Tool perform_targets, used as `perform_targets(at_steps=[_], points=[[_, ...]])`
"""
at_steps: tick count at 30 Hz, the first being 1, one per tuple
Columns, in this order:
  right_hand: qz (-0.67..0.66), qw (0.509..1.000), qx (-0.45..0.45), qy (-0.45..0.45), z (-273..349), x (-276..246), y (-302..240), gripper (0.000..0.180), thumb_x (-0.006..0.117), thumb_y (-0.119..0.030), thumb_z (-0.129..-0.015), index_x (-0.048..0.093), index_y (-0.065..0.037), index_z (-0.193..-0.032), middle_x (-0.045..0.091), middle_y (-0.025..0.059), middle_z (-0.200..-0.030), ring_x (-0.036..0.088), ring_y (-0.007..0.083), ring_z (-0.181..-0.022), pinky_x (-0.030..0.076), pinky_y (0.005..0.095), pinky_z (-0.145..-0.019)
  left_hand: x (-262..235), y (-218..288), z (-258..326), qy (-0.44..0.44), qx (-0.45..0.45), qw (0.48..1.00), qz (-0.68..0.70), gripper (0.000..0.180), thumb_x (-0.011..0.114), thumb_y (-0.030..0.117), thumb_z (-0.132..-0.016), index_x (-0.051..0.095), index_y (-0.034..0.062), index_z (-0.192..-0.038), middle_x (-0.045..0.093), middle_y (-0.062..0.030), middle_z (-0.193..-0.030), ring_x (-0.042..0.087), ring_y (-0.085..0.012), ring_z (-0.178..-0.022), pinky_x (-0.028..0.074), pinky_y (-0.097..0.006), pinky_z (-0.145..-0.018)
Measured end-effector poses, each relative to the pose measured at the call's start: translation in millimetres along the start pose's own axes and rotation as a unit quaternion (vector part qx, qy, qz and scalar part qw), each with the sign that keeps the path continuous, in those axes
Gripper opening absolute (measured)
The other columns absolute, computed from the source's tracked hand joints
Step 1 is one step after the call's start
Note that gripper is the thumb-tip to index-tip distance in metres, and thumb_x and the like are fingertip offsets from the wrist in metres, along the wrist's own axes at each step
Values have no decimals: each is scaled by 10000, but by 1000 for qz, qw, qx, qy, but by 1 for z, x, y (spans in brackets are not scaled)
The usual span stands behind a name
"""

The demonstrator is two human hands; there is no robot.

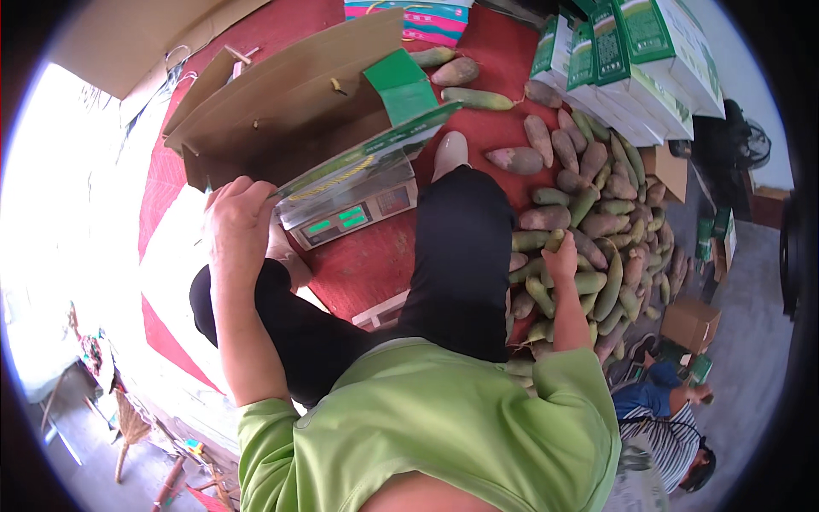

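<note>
An open cardboard box, brown inside and green outside, rests on a digital scale with lit green displays. My left hand is closed on the box's near left corner. Off to the right, my right hand grips one end of a green radish at the edge of a large heap of radishes. Those in the heap are long, some green and some purplish-brown. Only a few small bits show inside the box; part of its floor is hidden by the near wall.
Green-and-white cartons stand stacked beyond the heap. Loose radishes lie on the red mat past my foot. A person in a striped top sits at lower right, near a small brown box. A broom lies at lower left.
</note>
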State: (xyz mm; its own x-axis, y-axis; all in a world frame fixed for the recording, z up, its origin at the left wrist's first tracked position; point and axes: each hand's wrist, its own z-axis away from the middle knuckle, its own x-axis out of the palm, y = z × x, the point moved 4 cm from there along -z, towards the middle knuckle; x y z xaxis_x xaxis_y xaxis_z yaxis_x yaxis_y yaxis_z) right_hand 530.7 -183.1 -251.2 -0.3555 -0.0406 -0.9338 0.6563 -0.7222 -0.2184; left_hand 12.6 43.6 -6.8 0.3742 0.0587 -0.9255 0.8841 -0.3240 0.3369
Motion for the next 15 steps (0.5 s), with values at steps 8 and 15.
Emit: perform_targets(at_steps=[8, 15], points=[[-417, 886, -197, 46, -15, -135, -175, 614, 731, 23, -745, 440, -4, -1285, 559, 91, -1165, 549, 195, -1071, 433, 330, -962, -1, -8, 8, -5, -14, 1000, 1, 36, 665, 102, -755, 649, 79, -777, 545, -69, -739, 582, -268, -795, 462, -396, -723], [-535, 707, -461, 40, 56, -282, -353, 540, 691, 16, -796, 454, 30, -1281, 548, 145, -1273, 559, 215, -1130, 455, 347, -962, -5, -4, 6, -27, -9, 999, -15, 18, 653, 105, -764, 649, 89, -769, 551, -59, -748, 593, -249, -823, 476, -394, -708]])
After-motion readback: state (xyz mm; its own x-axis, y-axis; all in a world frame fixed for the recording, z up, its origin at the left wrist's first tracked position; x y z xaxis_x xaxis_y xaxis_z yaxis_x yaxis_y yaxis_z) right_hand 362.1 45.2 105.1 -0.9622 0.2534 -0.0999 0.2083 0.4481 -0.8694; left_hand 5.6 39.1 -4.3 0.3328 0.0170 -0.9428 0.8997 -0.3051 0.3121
